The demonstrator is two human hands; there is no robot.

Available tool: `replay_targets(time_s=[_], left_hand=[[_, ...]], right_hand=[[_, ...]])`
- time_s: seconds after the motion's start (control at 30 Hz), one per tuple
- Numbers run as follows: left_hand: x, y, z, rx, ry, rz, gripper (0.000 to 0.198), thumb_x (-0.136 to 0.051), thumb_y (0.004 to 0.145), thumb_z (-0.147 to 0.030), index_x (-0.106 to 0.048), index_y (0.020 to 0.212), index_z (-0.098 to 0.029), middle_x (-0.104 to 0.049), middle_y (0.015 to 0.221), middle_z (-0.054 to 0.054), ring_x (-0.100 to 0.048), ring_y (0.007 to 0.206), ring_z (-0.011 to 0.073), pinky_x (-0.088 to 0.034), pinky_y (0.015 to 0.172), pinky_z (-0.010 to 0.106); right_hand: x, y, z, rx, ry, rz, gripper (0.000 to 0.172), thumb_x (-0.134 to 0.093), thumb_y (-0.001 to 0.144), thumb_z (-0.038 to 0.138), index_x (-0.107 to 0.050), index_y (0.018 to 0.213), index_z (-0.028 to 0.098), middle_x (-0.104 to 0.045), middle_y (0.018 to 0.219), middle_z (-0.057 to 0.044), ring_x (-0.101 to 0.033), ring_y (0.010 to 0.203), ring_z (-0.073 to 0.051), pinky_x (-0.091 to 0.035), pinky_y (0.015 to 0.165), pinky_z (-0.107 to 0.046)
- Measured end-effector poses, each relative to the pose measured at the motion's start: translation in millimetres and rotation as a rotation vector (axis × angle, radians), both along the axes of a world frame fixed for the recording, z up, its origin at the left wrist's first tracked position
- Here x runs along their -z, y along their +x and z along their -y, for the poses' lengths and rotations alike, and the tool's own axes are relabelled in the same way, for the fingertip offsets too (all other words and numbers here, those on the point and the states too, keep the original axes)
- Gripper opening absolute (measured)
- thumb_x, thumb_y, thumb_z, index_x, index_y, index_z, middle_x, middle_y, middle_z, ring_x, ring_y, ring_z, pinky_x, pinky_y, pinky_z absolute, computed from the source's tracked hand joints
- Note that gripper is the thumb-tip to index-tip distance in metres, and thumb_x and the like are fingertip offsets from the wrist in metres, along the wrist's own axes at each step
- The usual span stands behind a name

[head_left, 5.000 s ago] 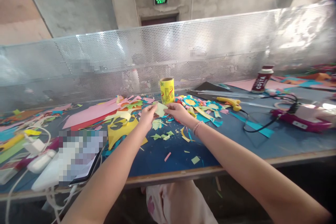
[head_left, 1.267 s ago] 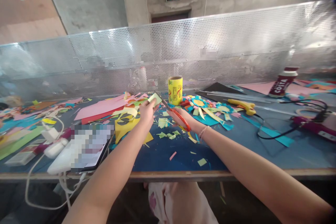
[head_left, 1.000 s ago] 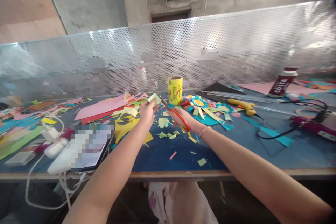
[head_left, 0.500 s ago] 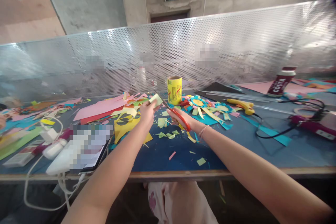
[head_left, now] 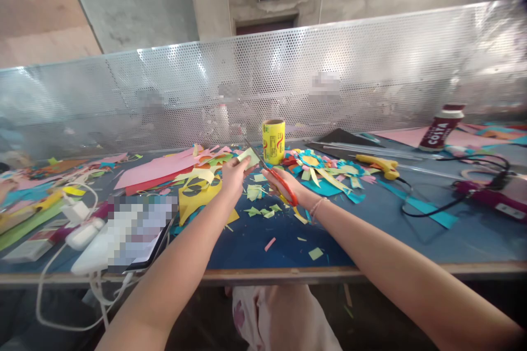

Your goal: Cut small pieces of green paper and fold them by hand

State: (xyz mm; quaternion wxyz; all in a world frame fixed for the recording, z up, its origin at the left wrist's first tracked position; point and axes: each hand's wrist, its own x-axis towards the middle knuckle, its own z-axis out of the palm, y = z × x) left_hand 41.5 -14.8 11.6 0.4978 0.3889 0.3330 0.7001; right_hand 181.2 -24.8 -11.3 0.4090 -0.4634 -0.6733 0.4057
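Between the fingers of my left hand [head_left: 234, 176] is a small pale green piece of paper [head_left: 247, 159], held above the table. My right hand [head_left: 288, 187] is closed around red-handled scissors [head_left: 284, 184]. The blades are spread and reach up to the left, right beside the paper. Under and between my hands lie pale green paper scraps [head_left: 256, 192]. Just behind stands a yellow tube [head_left: 274, 142], upright. To its right are paper rosettes [head_left: 310, 160] in blue and yellow with ribbon tails.
Pink sheets [head_left: 160, 169] and a cut yellow sheet [head_left: 197, 203] lie left. A tablet [head_left: 152, 236] and white cables sit front left. On the right are a yellow glue gun [head_left: 377, 165], a dark red bottle [head_left: 441, 129] and a power strip [head_left: 489, 200]. A perforated metal screen [head_left: 185, 93] stands behind.
The scissor blades have opened wider and come closer to the paper. My left hand and the paper have shifted slightly to the right.
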Motion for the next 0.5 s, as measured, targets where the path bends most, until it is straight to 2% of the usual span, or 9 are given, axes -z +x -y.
replay_targets(time_s=[0.27, 0.5], left_hand=[[-0.1, 0.0, -0.5, 0.009, 0.007, 0.023, 0.028, -0.078, 0.047, -0.027, -0.056, 0.058, -0.014, -0.056, 0.058, -0.002, -0.056, 0.058, 0.0104, -0.048, 0.061, 0.026], [0.9, -0.1, -0.9, 0.030, 0.002, 0.041, 0.024, -0.077, 0.051, -0.024, -0.057, 0.060, -0.014, -0.058, 0.062, -0.001, -0.059, 0.064, 0.0126, -0.048, 0.068, 0.029]], right_hand=[[-4.3, 0.4, 4.3, 0.027, 0.035, 0.057, 0.039, -0.054, 0.070, 0.057, -0.041, 0.065, 0.020, -0.039, 0.054, 0.004, -0.044, 0.051, -0.010, -0.046, 0.044, -0.022], [-9.1, 0.8, 5.2, 0.059, 0.068, 0.107, 0.040, -0.055, 0.068, 0.057, -0.043, 0.064, 0.019, -0.037, 0.054, 0.004, -0.044, 0.050, -0.011, -0.045, 0.041, -0.023]])
